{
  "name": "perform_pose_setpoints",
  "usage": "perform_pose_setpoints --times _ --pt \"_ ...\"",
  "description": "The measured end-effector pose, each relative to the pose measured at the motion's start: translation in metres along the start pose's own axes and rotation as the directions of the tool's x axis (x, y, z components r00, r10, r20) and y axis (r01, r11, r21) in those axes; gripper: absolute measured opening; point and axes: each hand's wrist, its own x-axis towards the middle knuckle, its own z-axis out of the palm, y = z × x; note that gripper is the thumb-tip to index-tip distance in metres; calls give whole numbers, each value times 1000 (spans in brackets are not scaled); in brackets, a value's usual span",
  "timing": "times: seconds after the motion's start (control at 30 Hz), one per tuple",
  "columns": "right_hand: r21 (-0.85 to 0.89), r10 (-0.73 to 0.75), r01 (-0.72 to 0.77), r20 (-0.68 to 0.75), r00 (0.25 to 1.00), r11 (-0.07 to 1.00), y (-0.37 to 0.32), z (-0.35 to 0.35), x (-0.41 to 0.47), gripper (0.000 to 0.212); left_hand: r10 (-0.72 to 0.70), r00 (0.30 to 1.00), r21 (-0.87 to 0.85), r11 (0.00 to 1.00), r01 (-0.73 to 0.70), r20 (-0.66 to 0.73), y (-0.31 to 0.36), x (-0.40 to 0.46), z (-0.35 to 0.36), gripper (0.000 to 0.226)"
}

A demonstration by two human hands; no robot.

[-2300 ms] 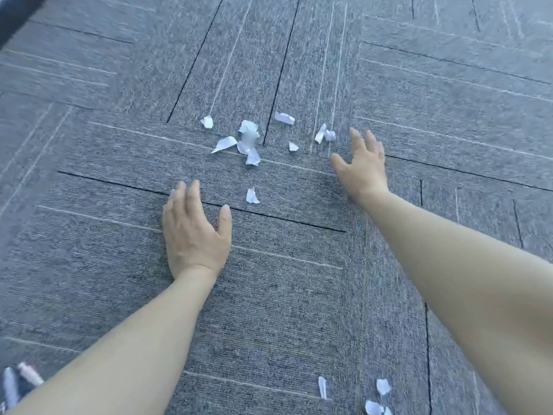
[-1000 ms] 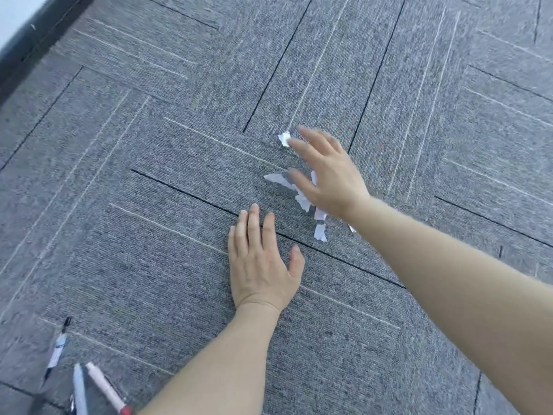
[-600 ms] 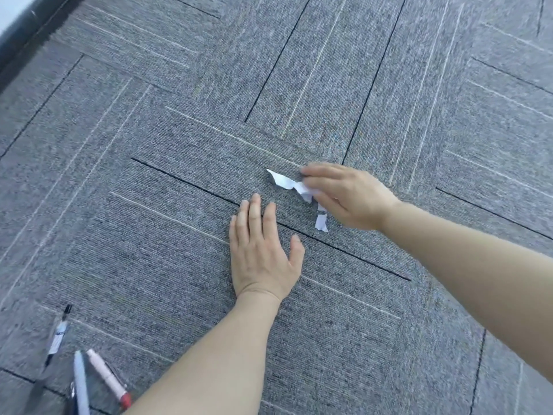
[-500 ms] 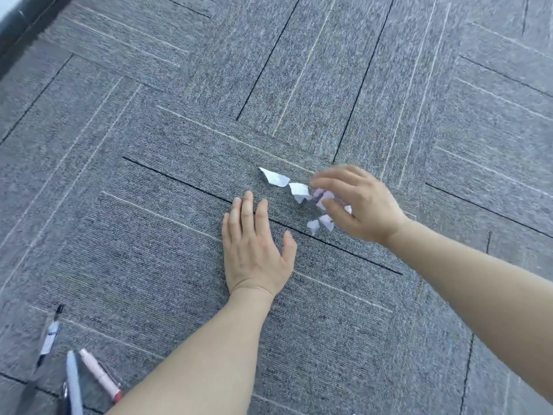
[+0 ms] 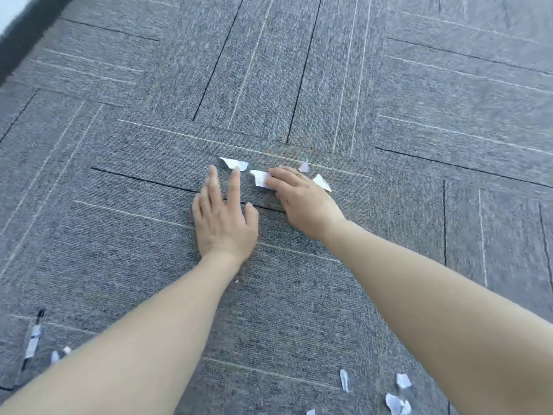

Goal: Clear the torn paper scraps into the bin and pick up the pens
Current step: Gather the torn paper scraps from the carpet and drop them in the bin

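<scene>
**Count, single head frame**

You have two hands on the carpet: left hand [image 5: 224,223], right hand [image 5: 302,202]. Four paper scraps [image 5: 259,178] show around your fingertips at centre frame; about four more [image 5: 395,404] at lower right. Pens [image 5: 33,339] lower left: roughly three, blurred.

**Even daylight, soft focus, blur at the edges**

The carpet floor [image 5: 299,310] is lit brightly and evenly by cool, diffuse light. Only faint shadows are cast under the hands. No glare is seen, though the top left corner is blown out to white. The whole frame is softened by motion blur, strongest at the lower corners, where the pens [image 5: 33,339] and nearer paper scraps [image 5: 398,396] are smeared. Carpet lines are bent by wide-angle distortion.
</scene>
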Motion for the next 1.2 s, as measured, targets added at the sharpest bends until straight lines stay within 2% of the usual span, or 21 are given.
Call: perform_pose_setpoints --times 0.1,0.17,0.23,0.3,0.33,0.43,0.5,0.57,0.63,0.73,0.8,0.93,1.03,1.13,1.2 --pt "-22 40 -41 -35 999 999 -4 -2 -26 40 67 995 -30 997 -65 71 4 49 -3 62" --pt "26 79 -76 -128 989 997 -7 -4 -43 36 121 982 -108 989 -105 148 11 72 -5 55" --pt "114 223 -201 -237 946 973 -4 -7 -52 38 149 980 -231 966 -116 131 17 71 -6 49" --pt "179 421 -396 -135 897 901 5 -15 -48 56 184 980 -309 939 -153 72 25 53 -8 50" --pt "184 452 -436 -52 891 881 12 -18 -44 65 223 974 -344 919 -193 50 28 44 -8 52" --pt "180 328 -341 99 940 923 22 -25 -32 81 346 938 -447 844 -298 27 36 28 -2 47" --pt "91 229 -244 145 962 966 25 -24 -31 82 420 906 -432 827 -360 48 40 22 2 51" --pt "-35 186 -183 136 973 982 28 -18 -35 74 496 866 -370 819 -439 69 42 15 10 57" --pt "-67 177 -174 46 983 982 30 -10 -42 58 535 844 -292 814 -502 41 43 10 19 49" --pt "-52 153 -161 -141 978 986 28 -3 -47 40 550 834 -204 812 -547 -47 48 4 25 28" --pt "-107 127 -151 -204 971 983 28 -3 -46 31 533 842 -184 822 -538 -79 53 0 23 23" --pt "-54 222 -235 -184 958 970 20 -11 -50 16 447 894 -181 879 -442 -11 61 -14 24 21" --pt "-97 222 -234 -123 967 967 15 -13 -62 17 475 879 -247 857 -451 45 63 -34 19 17" --pt "-156 188 -195 -55 981 968 13 -12 -82 23 430 903 -383 838 -389 23 61 -53 11 18" --pt "-31 304 -311 -150 941 950 12 -13 -95 21 342 938 -407 849 -336 -59 60 -52 9 20"
